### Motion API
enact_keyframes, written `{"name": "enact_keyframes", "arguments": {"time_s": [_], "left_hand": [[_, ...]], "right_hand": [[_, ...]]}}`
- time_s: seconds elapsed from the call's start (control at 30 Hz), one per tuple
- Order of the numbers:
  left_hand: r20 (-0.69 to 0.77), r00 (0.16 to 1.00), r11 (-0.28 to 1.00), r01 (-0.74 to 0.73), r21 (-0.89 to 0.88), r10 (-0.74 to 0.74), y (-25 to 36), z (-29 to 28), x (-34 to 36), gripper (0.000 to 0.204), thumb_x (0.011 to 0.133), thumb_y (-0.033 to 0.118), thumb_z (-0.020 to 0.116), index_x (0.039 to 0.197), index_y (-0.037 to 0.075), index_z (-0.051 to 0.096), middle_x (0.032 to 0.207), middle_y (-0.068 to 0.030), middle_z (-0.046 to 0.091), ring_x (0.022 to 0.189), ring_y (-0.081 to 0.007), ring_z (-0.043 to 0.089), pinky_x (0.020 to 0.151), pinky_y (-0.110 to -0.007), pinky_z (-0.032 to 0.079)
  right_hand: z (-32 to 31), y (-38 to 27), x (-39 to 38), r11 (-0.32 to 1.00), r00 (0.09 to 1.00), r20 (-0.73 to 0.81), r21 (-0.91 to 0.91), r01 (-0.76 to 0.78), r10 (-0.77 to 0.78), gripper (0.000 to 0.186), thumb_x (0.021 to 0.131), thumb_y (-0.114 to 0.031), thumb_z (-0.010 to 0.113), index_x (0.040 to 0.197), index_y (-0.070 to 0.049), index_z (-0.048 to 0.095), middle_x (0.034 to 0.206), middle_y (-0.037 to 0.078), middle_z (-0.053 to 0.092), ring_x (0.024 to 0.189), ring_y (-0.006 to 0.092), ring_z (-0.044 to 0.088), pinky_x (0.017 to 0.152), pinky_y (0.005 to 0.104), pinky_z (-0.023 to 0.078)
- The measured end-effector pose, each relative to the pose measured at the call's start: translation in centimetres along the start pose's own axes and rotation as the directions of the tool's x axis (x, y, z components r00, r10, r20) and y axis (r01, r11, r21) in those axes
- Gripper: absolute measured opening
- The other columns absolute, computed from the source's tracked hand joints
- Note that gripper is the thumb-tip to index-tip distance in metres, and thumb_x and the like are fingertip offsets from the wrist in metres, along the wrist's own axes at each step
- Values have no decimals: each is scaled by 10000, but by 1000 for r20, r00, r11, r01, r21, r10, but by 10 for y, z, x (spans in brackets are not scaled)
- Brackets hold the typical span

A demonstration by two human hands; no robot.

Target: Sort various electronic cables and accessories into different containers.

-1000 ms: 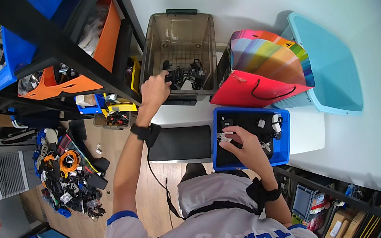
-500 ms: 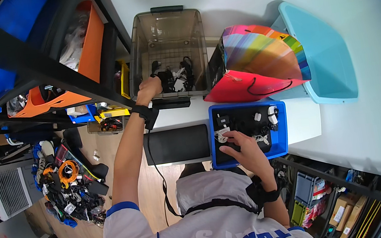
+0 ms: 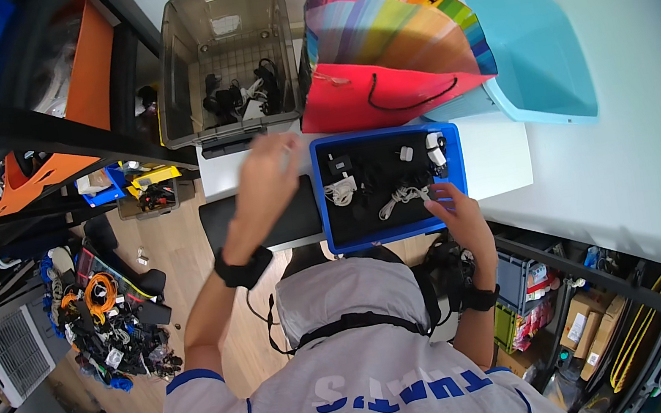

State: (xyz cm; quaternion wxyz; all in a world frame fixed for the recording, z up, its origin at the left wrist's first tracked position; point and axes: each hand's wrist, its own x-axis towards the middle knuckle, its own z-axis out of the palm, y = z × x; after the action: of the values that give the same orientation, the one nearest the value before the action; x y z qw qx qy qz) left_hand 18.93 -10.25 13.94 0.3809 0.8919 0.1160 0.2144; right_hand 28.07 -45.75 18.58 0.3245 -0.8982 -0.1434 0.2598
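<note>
The right hand [image 3: 462, 214] curves beside a thin, pale-grey looped cable [image 3: 403, 199] inside a blue rectangular plastic tray [image 3: 455, 157]; the cable looks light and floppy, best pinched mid-bundle. Beyond, the left hand [image 3: 266, 178] blurs. Neither grip can be told.

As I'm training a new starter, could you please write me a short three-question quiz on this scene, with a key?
1. Which stands to the right of the red shopping bag with a black cord handle: (a) orange plastic bin, (b) light-blue plastic tub?
2. True or false: the left hand is outside the translucent brown plastic box.
3. Which hand is nearer the pale grey bundled cable in the blue plastic tray?

Key: 1 b; 2 true; 3 the right hand.
</note>
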Motion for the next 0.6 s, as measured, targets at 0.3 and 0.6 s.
{"name": "enact_keyframes", "arguments": {"time_s": [0.3, 0.6], "left_hand": [[432, 894, 988, 63, 137, -117, 16, 175, -108, 376, 933, 344, 730, 1057, -7, 679, 1019, -197, 694, 971, -397, 681, 795, -473, 573], [412, 808, 834, 165, 527, -420, 17, 248, -137, 441, 796, 314, 876, 982, -28, 669, 917, -234, 702, 833, -403, 730, 675, -485, 592]], "right_hand": [[-34, 45, -15, 1000, 998, 55, 25, -17, 15, 475, 983, -312, 724, 1309, 9, 596, 1172, 257, 710, 1133, 386, 702, 910, 429, 567], [-81, 109, -30, 1000, 992, 125, -4, -26, 27, 519, 981, -359, 709, 1325, 6, 575, 1209, 259, 699, 1156, 406, 672, 929, 449, 547]]}}
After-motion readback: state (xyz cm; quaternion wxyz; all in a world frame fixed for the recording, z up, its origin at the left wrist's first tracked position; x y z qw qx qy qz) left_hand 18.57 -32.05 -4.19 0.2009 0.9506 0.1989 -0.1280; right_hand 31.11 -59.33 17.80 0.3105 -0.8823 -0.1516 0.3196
